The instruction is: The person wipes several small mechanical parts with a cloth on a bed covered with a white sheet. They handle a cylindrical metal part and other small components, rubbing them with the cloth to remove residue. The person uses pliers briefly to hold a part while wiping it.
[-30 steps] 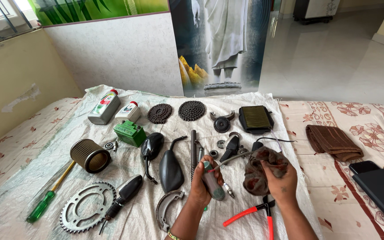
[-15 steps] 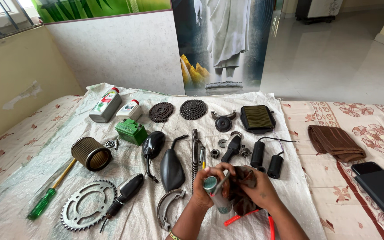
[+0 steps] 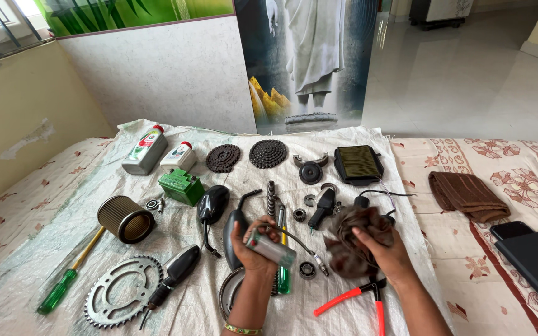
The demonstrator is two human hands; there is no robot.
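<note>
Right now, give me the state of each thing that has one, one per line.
left hand: closed on small cylindrical part, held tilted
right hand: clutching dark rag, bunched
pliers: lying flat, handles apart
two bottles: lying down, red caps on
brown cloth: folded

A woven plastic sheet (image 3: pixel 45 249) with a dull sheen covers the bed. On it, a grey metal sprocket (image 3: pixel 122 298) looks matt and toothed, two coiled chains (image 3: pixel 268 154) dark and greasy. The mirror housings (image 3: pixel 214 202) are glossy black plastic. The screwdriver (image 3: pixel 57 291) has a translucent green plastic handle. The left hand (image 3: pixel 253 246) holds a smooth, scuffed metal cylinder (image 3: pixel 271 248). The right hand (image 3: pixel 384 252) grips a crumpled, stained brown cloth (image 3: pixel 353 239). Pliers (image 3: pixel 356 298) have shiny red plastic grips
</note>
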